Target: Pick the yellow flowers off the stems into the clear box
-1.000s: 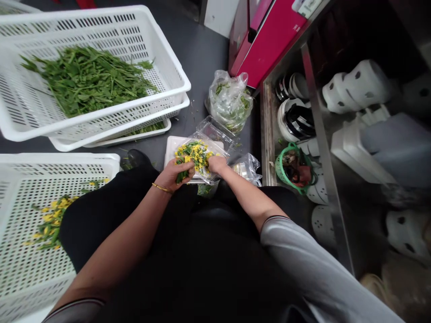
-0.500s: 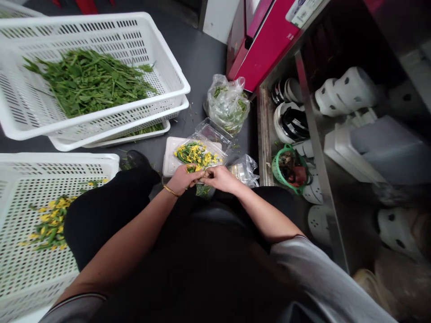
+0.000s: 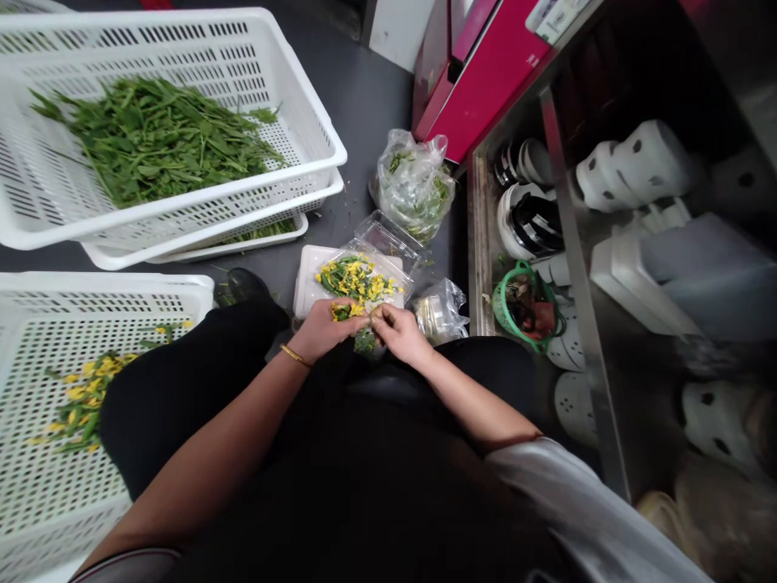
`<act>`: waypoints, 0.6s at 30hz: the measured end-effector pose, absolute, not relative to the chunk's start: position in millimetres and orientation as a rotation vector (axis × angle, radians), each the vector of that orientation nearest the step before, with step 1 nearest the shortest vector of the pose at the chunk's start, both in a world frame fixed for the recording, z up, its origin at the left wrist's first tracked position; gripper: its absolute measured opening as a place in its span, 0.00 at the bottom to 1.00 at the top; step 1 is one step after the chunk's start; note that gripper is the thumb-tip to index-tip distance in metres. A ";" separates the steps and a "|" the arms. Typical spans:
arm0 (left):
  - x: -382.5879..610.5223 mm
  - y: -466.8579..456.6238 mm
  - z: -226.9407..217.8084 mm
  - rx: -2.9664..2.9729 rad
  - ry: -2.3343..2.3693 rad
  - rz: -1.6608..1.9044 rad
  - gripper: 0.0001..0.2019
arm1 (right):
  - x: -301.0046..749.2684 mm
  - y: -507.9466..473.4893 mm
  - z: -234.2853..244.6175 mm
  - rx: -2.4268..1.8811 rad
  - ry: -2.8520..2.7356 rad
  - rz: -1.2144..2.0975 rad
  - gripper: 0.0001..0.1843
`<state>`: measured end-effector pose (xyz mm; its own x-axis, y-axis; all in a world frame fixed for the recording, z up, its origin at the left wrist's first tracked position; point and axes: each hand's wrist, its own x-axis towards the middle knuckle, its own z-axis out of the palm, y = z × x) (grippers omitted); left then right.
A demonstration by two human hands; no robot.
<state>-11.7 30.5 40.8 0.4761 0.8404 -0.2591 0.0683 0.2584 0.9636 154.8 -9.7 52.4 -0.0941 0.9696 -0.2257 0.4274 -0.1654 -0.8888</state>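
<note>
My left hand (image 3: 324, 328) is closed round a small bunch of yellow flowers with green stems (image 3: 341, 311), held just above my lap. Touching it from the right, my right hand (image 3: 399, 334) pinches at the same bunch with its fingertips. Just beyond both hands lies an open clear plastic pack (image 3: 358, 278) heaped with more yellow flowers, resting on a white tray (image 3: 307, 279) on the grey floor.
A white perforated crate (image 3: 36, 380) at my left holds picked yellow flowers (image 3: 82, 397). Stacked crates (image 3: 182, 202) at the back left hold green leaves (image 3: 146, 142). A plastic bag of scraps (image 3: 414, 185), a green basket (image 3: 527, 306) and a steel shelf (image 3: 583, 267) lie right.
Both hands have drawn back from the open pack toward my lap. My left hand now holds a small bunch of flowers, and my right hand has come in against it.
</note>
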 end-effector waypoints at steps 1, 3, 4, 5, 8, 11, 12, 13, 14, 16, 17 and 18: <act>-12.0 31.3 40.7 1.178 0.937 0.614 0.10 | 153.5 -13.1 52.3 -1.597 -1.508 1.257 0.13; -11.7 33.3 39.4 1.146 0.901 0.530 0.10 | 152.7 -17.4 54.3 -1.541 -1.449 1.331 0.10; -11.2 34.2 38.6 1.133 0.885 0.491 0.11 | 153.3 -18.4 56.3 -1.514 -1.449 1.357 0.10; -10.8 34.8 37.7 1.117 0.869 0.461 0.11 | 154.5 -19.0 58.7 -1.499 -1.473 1.358 0.11; -11.2 35.8 35.1 1.086 0.809 0.383 0.11 | 163.1 -20.6 66.0 -1.535 -1.579 1.326 0.10; -15.1 37.2 31.9 1.088 0.659 0.192 0.10 | 181.3 -16.8 69.5 -1.499 -1.764 1.719 0.10; -16.7 38.0 30.7 1.071 0.613 0.146 0.10 | 188.7 -12.3 69.0 -1.437 -1.893 1.917 0.10; -17.9 39.1 29.6 1.041 0.589 0.133 0.09 | 195.9 -5.5 67.2 -1.385 -2.044 2.035 0.09; -18.8 40.3 28.7 1.001 0.590 0.158 0.09 | 202.3 3.5 63.9 -1.377 -2.196 2.022 0.07; -18.7 43.1 27.5 0.915 0.631 0.249 0.08 | 210.5 26.8 52.0 -1.550 -2.390 1.597 0.06; -17.8 44.5 27.4 0.876 0.655 0.288 0.08 | 211.7 39.9 43.2 -1.676 -2.399 1.281 0.07; -16.6 45.7 27.5 0.847 0.675 0.311 0.07 | 211.2 53.1 32.8 -1.801 -2.386 0.995 0.10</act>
<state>-16.6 45.7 27.5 0.7518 0.5064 -0.4224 0.0072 0.6343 0.7731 211.2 53.1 32.8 -0.3468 0.8628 -0.3679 0.8686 0.1473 -0.4732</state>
